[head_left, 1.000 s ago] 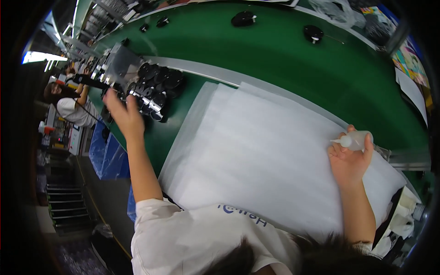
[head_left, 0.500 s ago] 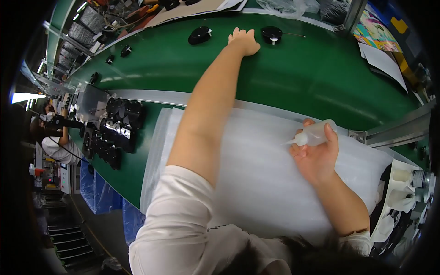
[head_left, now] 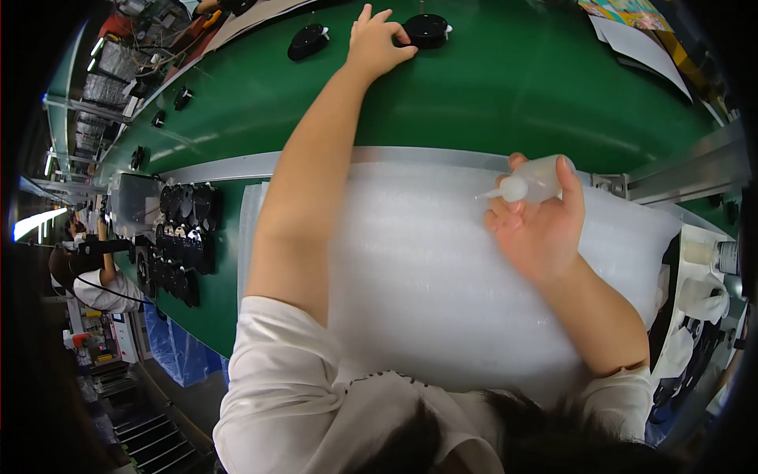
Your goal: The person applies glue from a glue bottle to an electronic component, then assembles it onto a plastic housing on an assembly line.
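My left hand point(head_left: 377, 46) is stretched far out over the green work surface. Its thumb and index finger close on the left rim of a round black part point(head_left: 427, 30), while the other fingers point up and apart. That part has a small white tab on its right side and a thin rod standing out at the top. A similar black part point(head_left: 308, 41) lies just left of the hand. Above a white foam sheet point(head_left: 426, 276), my right hand point(head_left: 545, 229) holds a translucent squeeze bottle point(head_left: 541, 180), its thin nozzle pointing left.
Black parts point(head_left: 188, 237) sit in rows at the left, near a grey box point(head_left: 134, 205). Smaller black pieces point(head_left: 183, 98) lie farther up the green surface. A metal post point(head_left: 687, 154) and a white holder with bottles point(head_left: 699, 296) stand at right. Another person point(head_left: 99, 288) works far left.
My left hand has taken hold of the round black part's rim, and the part has turned: its white tab now faces right, its rod upward. The right hand still holds the bottle.
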{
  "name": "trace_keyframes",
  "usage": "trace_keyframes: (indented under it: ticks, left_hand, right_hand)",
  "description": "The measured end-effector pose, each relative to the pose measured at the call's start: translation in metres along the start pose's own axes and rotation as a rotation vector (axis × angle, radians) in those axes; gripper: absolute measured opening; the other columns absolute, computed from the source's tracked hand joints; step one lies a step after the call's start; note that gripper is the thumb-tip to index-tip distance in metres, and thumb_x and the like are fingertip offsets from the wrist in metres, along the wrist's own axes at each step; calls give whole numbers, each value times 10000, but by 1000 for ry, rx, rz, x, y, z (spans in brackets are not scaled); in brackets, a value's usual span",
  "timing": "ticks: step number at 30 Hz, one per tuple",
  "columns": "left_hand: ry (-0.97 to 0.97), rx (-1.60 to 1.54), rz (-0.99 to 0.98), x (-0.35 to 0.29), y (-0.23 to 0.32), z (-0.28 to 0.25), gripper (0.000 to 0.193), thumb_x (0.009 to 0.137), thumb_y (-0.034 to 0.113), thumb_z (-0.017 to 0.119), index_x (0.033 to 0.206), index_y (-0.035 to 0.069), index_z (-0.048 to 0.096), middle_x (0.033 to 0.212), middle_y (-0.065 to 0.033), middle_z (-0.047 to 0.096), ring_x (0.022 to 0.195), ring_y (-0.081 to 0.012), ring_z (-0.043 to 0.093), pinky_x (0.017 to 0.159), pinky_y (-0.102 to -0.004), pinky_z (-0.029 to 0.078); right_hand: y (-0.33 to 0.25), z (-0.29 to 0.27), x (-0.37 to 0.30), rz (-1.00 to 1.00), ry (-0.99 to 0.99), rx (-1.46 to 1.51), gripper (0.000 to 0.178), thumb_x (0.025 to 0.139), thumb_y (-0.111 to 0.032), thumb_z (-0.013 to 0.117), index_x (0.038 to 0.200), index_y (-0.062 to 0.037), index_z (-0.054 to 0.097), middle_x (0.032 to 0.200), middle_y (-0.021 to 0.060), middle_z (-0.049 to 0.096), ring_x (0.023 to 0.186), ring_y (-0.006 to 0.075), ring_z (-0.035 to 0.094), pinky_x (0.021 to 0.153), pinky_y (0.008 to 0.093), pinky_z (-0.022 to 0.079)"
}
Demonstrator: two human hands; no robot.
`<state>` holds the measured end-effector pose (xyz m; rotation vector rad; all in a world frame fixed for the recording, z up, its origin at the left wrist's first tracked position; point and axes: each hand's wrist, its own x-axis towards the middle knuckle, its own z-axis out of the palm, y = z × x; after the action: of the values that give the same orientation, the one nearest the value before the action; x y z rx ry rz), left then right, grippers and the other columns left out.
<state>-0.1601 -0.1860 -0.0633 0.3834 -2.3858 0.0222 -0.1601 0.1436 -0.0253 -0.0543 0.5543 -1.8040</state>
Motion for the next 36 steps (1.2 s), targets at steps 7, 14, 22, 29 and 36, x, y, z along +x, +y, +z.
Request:
trace_keyframes:
  ticks: [7,14,22,29,36]
  left_hand:
    - [-466,-191,-326,-13,16,-50,416,526,357,759,686,72,502,690,-55,560,666,-196,536,607,-274,410]
    - [-670,-7,-346,-26,53,-96,764,504,407,764,1064,19,417,892,-132,577,886,-274,552,767,-355,394]
    - [-667,63,-352,-11,71,-87,698,553,615,612,966,53,591,975,-143,575,895,-260,562,718,-355,463]
    - [-669,-1,-441,-15,94,-104,579,570,448,644,943,10,574,847,-128,610,796,-242,591,670,-327,470]
    - [-216,-384,-361,-73,109,-145,591,557,257,702,1041,10,469,941,-135,547,833,-262,558,704,-336,464]
  right_hand:
    - [1,-2,-1,-69,-11,60,299,771,-403,508,863,-120,480,804,14,527,549,136,459,509,258,333]
    - [1,8,-5,-128,82,-104,401,776,-462,466,910,-84,453,618,36,479,523,112,391,535,243,315]
    - [2,8,-4,-153,10,-174,400,766,-448,479,905,-74,451,635,44,492,524,103,383,522,230,310]
    - [7,5,-6,-179,116,-106,393,779,-451,455,927,-88,430,611,28,465,529,96,376,522,227,296]
    - [0,14,-17,-225,-102,-240,395,768,-439,491,920,-79,431,687,35,469,551,113,409,525,246,331]
